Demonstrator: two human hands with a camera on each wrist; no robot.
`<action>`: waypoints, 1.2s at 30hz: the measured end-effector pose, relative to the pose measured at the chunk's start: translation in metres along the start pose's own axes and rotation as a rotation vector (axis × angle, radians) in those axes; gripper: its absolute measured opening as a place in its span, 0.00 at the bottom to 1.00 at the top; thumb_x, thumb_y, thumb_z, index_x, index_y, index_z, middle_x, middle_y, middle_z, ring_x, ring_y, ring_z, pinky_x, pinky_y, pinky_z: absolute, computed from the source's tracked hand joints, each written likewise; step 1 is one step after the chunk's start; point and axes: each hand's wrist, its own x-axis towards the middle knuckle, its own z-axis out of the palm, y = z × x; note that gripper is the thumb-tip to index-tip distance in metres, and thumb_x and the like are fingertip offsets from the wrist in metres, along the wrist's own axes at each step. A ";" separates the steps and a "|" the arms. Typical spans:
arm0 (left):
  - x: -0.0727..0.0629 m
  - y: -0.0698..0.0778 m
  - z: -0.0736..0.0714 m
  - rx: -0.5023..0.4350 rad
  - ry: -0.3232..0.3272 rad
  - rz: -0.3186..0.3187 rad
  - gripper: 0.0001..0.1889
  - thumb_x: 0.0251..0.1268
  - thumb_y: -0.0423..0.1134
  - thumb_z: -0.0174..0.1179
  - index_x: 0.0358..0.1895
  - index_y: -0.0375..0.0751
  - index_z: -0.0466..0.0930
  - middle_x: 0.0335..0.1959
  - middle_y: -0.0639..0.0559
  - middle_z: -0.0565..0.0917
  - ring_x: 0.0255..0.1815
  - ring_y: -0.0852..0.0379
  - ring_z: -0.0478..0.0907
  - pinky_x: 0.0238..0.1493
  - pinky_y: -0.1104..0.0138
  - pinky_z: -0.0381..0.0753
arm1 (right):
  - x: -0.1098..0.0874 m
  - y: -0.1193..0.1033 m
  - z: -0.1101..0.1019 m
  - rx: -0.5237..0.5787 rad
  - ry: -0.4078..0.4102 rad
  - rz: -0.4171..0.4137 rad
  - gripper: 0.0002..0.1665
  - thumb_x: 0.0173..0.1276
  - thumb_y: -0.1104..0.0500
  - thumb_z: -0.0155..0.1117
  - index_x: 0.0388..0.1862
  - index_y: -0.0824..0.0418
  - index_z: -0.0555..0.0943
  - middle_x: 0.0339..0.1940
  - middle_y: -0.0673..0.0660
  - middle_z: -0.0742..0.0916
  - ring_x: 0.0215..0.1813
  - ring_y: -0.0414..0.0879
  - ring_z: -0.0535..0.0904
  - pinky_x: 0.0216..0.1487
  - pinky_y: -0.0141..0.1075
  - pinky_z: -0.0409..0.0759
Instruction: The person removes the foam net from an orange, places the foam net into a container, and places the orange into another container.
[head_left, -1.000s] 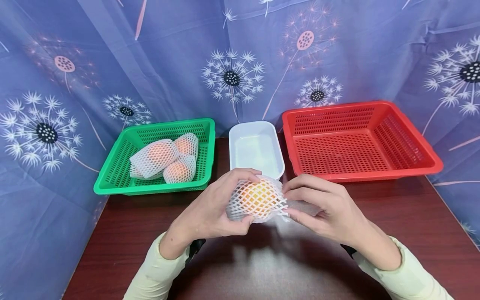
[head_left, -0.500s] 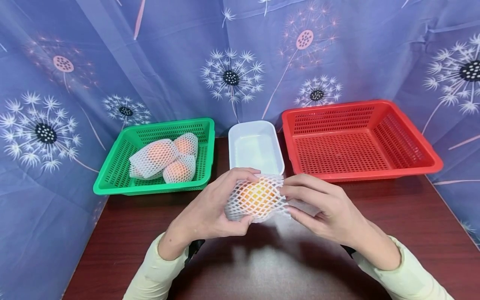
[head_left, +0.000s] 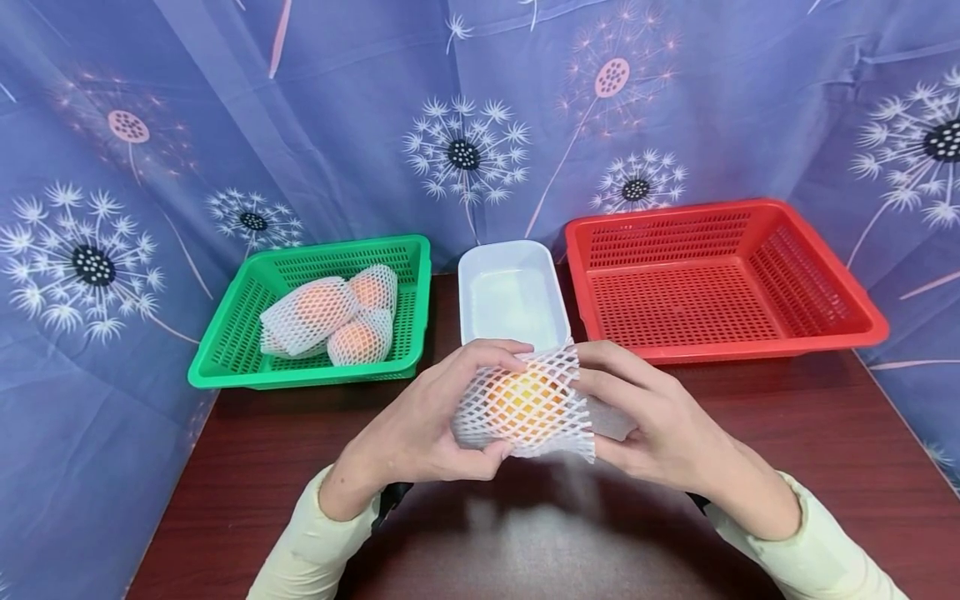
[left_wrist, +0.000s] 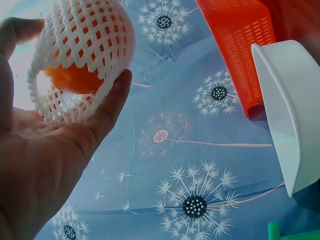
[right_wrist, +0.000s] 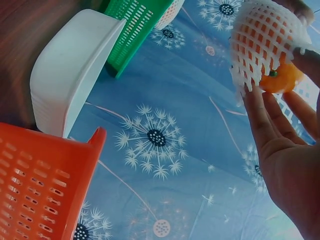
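An orange (right_wrist: 282, 80) with a green stem end sits in a white foam net sleeve (head_left: 566, 425), held up over the table between both hands. My left hand (head_left: 431, 421) grips the netted fruit from the left, thumb below and fingers above. My right hand (head_left: 660, 408) is at the sleeve's open right end, fingertips at its spread mouth, partly hidden by the mesh. In the right wrist view the bare stem end shows among those fingers. The left wrist view shows the sleeve's other end gaping, with orange peel (left_wrist: 75, 79) inside.
A green basket (head_left: 307, 383) on the left holds several fruits in foam nets (head_left: 315, 308). A white tub (head_left: 510, 292) stands in the back middle, just beyond the hands. At the right is a red basket (head_left: 675, 308). A blue dandelion-print cloth (head_left: 360, 125) hangs behind.
The sleeve's right end, gathered a second ago, is now spread wider. The right fingers have shifted from its edge into its mouth. Left hand and fruit moved only slightly.
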 end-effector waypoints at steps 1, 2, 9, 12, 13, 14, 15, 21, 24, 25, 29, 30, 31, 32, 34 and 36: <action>0.000 0.000 0.000 -0.006 0.001 0.002 0.37 0.52 0.42 0.76 0.67 0.43 0.70 0.73 0.51 0.76 0.69 0.56 0.76 0.66 0.62 0.79 | 0.000 0.000 0.000 -0.007 -0.003 0.001 0.22 0.79 0.48 0.65 0.52 0.67 0.85 0.58 0.66 0.84 0.57 0.51 0.80 0.68 0.28 0.72; 0.000 0.001 0.001 -0.013 0.003 0.005 0.37 0.52 0.42 0.76 0.67 0.43 0.70 0.73 0.51 0.76 0.69 0.56 0.76 0.66 0.62 0.79 | 0.000 -0.001 0.001 -0.009 -0.006 0.004 0.23 0.79 0.47 0.66 0.53 0.67 0.84 0.59 0.66 0.83 0.57 0.52 0.80 0.68 0.28 0.72; 0.002 0.002 0.003 -0.035 0.023 0.032 0.37 0.52 0.39 0.78 0.66 0.41 0.70 0.72 0.47 0.76 0.69 0.54 0.77 0.66 0.61 0.79 | 0.002 -0.003 0.002 0.002 -0.016 0.010 0.25 0.77 0.46 0.67 0.56 0.67 0.84 0.60 0.66 0.82 0.58 0.52 0.79 0.68 0.29 0.72; 0.002 0.002 0.005 -0.030 0.022 0.043 0.38 0.53 0.39 0.79 0.67 0.41 0.70 0.72 0.46 0.76 0.70 0.53 0.76 0.67 0.60 0.79 | 0.003 -0.003 0.003 0.013 -0.028 0.009 0.26 0.76 0.47 0.67 0.58 0.68 0.83 0.61 0.66 0.82 0.59 0.53 0.79 0.69 0.30 0.71; 0.003 0.002 0.005 -0.029 0.022 0.050 0.38 0.53 0.39 0.79 0.67 0.40 0.70 0.72 0.45 0.76 0.70 0.52 0.76 0.67 0.60 0.79 | 0.003 -0.003 0.003 0.012 -0.033 0.011 0.27 0.77 0.47 0.67 0.58 0.68 0.82 0.61 0.66 0.81 0.59 0.53 0.79 0.69 0.30 0.71; 0.003 0.002 0.006 -0.025 0.021 0.059 0.38 0.54 0.39 0.79 0.67 0.39 0.70 0.72 0.44 0.76 0.70 0.51 0.76 0.67 0.60 0.79 | 0.003 -0.003 0.004 0.009 -0.039 0.013 0.27 0.77 0.46 0.66 0.59 0.68 0.82 0.61 0.66 0.81 0.59 0.53 0.78 0.69 0.29 0.71; 0.003 0.002 0.006 -0.023 0.021 0.064 0.38 0.54 0.39 0.80 0.67 0.39 0.70 0.72 0.44 0.76 0.71 0.51 0.76 0.68 0.60 0.78 | 0.003 -0.003 0.004 0.004 -0.044 0.015 0.27 0.77 0.46 0.66 0.59 0.68 0.82 0.61 0.66 0.81 0.59 0.53 0.78 0.69 0.29 0.70; 0.003 0.003 0.008 -0.041 0.016 0.067 0.39 0.56 0.38 0.81 0.69 0.39 0.70 0.74 0.43 0.75 0.74 0.50 0.74 0.70 0.59 0.77 | 0.001 -0.004 0.005 -0.026 -0.051 0.034 0.29 0.76 0.45 0.65 0.58 0.69 0.81 0.62 0.66 0.81 0.60 0.54 0.78 0.71 0.29 0.69; 0.002 0.005 0.010 -0.050 0.013 0.043 0.40 0.56 0.39 0.82 0.70 0.40 0.69 0.73 0.44 0.75 0.74 0.50 0.74 0.69 0.60 0.78 | 0.000 -0.006 0.006 -0.032 -0.055 0.053 0.31 0.76 0.43 0.65 0.58 0.69 0.80 0.62 0.65 0.81 0.60 0.53 0.78 0.71 0.29 0.69; 0.002 0.005 0.011 -0.050 0.013 0.034 0.40 0.56 0.39 0.82 0.69 0.40 0.69 0.73 0.44 0.75 0.73 0.51 0.75 0.69 0.60 0.78 | 0.000 -0.006 0.007 -0.036 -0.056 0.060 0.31 0.75 0.42 0.66 0.58 0.69 0.80 0.62 0.64 0.81 0.59 0.53 0.79 0.70 0.29 0.69; 0.001 0.007 0.013 -0.035 0.023 -0.003 0.41 0.54 0.42 0.84 0.68 0.40 0.69 0.72 0.46 0.76 0.70 0.53 0.77 0.66 0.63 0.79 | 0.000 -0.009 0.009 -0.065 -0.056 0.075 0.33 0.74 0.40 0.67 0.58 0.69 0.80 0.62 0.63 0.81 0.58 0.53 0.80 0.69 0.30 0.71; 0.000 0.008 0.014 -0.028 0.025 -0.011 0.41 0.54 0.42 0.84 0.68 0.41 0.69 0.72 0.47 0.76 0.69 0.54 0.77 0.66 0.63 0.80 | 0.000 -0.009 0.010 -0.071 -0.053 0.074 0.33 0.74 0.40 0.67 0.57 0.69 0.80 0.62 0.63 0.81 0.58 0.53 0.81 0.68 0.30 0.72; 0.000 0.008 0.014 -0.022 0.028 -0.021 0.41 0.54 0.43 0.84 0.68 0.41 0.69 0.72 0.47 0.76 0.69 0.55 0.77 0.65 0.64 0.80 | 0.000 -0.009 0.010 -0.079 -0.050 0.072 0.34 0.74 0.40 0.67 0.57 0.69 0.80 0.62 0.63 0.81 0.58 0.53 0.81 0.68 0.30 0.72; 0.000 0.008 0.015 -0.013 0.030 -0.030 0.41 0.53 0.44 0.84 0.68 0.41 0.69 0.72 0.48 0.77 0.68 0.55 0.77 0.65 0.64 0.80 | 0.000 -0.010 0.010 -0.086 -0.049 0.072 0.34 0.74 0.39 0.67 0.58 0.69 0.80 0.62 0.63 0.81 0.58 0.53 0.81 0.68 0.30 0.72; 0.000 0.009 0.016 0.004 0.033 -0.051 0.42 0.52 0.45 0.85 0.67 0.42 0.69 0.71 0.48 0.77 0.68 0.56 0.77 0.65 0.65 0.79 | 0.000 -0.010 0.011 -0.095 -0.043 0.061 0.35 0.74 0.39 0.67 0.58 0.70 0.80 0.61 0.64 0.81 0.58 0.54 0.80 0.69 0.31 0.71; -0.001 0.010 0.017 0.006 0.031 -0.073 0.43 0.51 0.45 0.85 0.67 0.41 0.68 0.71 0.48 0.77 0.69 0.56 0.77 0.66 0.65 0.79 | 0.000 -0.011 0.012 -0.111 -0.036 0.043 0.35 0.74 0.39 0.67 0.58 0.71 0.80 0.61 0.65 0.81 0.58 0.55 0.80 0.69 0.32 0.71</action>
